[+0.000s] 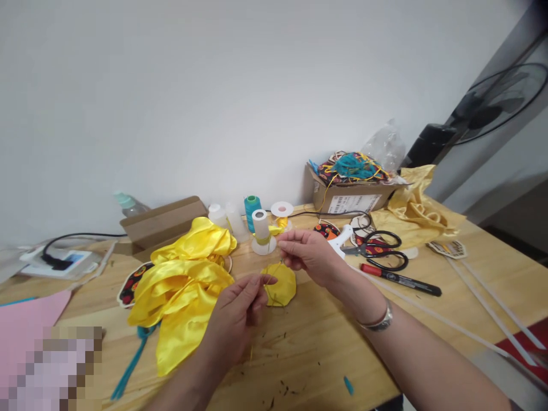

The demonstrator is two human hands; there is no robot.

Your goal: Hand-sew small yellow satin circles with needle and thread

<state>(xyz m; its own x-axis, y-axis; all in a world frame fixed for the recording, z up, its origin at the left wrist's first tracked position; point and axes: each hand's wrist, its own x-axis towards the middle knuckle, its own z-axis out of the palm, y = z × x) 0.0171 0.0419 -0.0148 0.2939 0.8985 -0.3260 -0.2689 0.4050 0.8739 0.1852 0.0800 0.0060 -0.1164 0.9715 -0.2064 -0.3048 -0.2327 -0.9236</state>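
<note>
My left hand [244, 302] is closed in a pinch on a thin thread, low over the table. My right hand [303, 254], also pinched, is at the thread's other part, beside a white spool [260, 225]; the thread is too fine to trace fully. Beneath and between both hands lies a yellow, roughly round fabric piece [285, 288], with thin dark lines of thread across it. Left of my left hand spreads a heap of shiny yellow satin [188, 285], partly over a dark patterned piece [135, 285] with a pale edge.
Black-handled scissors [381, 248] and a red-and-black marker [402, 279] lie right of my right hand. Behind stand a teal thread cone [252, 211], a brown open box [165, 222] and a filled carton [355, 197]. White strips [488, 308] lie at the right; a fan [496, 108] stands beyond.
</note>
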